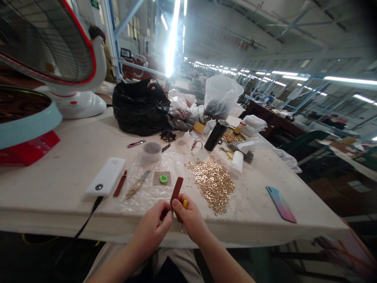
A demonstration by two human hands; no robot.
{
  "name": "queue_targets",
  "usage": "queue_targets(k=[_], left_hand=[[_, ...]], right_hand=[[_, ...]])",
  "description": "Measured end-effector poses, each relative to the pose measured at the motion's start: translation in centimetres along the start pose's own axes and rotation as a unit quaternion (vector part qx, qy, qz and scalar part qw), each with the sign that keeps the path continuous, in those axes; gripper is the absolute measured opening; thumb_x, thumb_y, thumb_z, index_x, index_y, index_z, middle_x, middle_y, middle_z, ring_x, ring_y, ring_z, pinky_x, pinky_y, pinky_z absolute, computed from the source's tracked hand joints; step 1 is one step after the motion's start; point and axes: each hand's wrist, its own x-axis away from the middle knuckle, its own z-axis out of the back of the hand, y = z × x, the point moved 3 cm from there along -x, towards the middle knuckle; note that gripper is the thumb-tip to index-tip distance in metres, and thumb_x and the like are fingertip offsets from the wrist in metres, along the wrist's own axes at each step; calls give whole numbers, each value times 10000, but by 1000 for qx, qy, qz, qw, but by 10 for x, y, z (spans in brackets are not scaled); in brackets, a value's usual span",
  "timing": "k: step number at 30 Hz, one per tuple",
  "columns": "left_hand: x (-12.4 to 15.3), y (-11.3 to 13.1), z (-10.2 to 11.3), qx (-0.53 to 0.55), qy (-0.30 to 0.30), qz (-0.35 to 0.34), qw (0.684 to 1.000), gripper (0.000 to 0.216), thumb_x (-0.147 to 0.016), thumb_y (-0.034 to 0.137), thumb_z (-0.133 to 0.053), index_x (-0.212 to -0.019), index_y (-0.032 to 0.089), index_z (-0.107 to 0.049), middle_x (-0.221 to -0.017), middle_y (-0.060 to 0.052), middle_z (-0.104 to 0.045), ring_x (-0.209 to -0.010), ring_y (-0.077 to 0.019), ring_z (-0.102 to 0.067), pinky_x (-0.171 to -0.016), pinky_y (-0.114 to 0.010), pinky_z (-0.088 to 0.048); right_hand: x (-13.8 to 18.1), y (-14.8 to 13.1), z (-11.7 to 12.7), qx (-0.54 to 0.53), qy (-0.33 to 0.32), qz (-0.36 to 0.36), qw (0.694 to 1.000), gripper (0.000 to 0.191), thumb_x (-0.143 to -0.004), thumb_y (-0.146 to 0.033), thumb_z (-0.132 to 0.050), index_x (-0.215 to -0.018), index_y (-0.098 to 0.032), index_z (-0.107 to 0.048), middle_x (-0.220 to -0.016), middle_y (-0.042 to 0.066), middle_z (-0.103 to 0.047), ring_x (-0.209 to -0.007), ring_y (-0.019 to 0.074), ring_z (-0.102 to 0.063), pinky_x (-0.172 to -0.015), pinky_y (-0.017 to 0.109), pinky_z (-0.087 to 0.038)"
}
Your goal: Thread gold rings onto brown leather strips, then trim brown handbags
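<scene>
Forearms point(125, 255) closest. Left hand point(156, 225) and right hand point(190, 215) pinch a brown strap point(176, 188) by the table point(256, 196) edge; right also grips a yellow-ended tool point(185, 203). I'd fear a loose pinch dropping strap, tool slipping.

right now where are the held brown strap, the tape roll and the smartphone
Held brown strap point(176, 188), head view, its raised flat face
Tape roll point(152, 156), head view, its outer side
Smartphone point(280, 204), head view, middle of its blue-pink face
</scene>
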Motion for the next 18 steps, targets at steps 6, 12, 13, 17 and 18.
queue_targets(k=[6,12,13,17,18], left_hand=[[0,-11,-1,90,-6,21,996,264,-829,417,-475,-817,170,-568,-736,-25,-606,-711,-182,-559,-671,-287,-435],[1,-7,-3,133,3,55,990,259,-800,426,-473,-754,176,-525,-653,5,-547,-601,-152,-524,-579,-266,-423],[1,-5,-3,143,-2,64,988,256,-788,426,-476,-737,178,-514,-636,14,-531,-579,-143,-513,-562,-260,-417],[0,-1,0,165,-18,98,981,255,-748,429,-495,-668,188,-474,-544,45,-474,-519,-122,-461,-529,-249,-390],[-1,-1,0,167,-18,104,980,257,-743,431,-500,-663,188,-473,-529,48,-470,-512,-121,-456,-526,-248,-386]], right_hand=[[5,-3,-5,98,21,108,989,264,-784,-448,-547,-731,-196,-489,-605,-38,-507,-563,107,-462,-529,236,-392],[6,-4,0,132,22,107,985,305,-820,-479,-481,-722,-190,-486,-606,-45,-448,-535,93,-390,-507,226,-346],[6,-5,1,140,16,104,985,320,-826,-486,-469,-707,-189,-482,-595,-48,-437,-529,92,-380,-507,227,-338],[7,-10,2,180,-6,111,977,274,-799,-442,-520,-713,-182,-506,-619,-37,-467,-572,100,-399,-533,229,-345],[7,-11,1,188,-11,116,975,248,-797,-418,-527,-728,-181,-513,-632,-33,-477,-585,103,-408,-536,228,-351]])
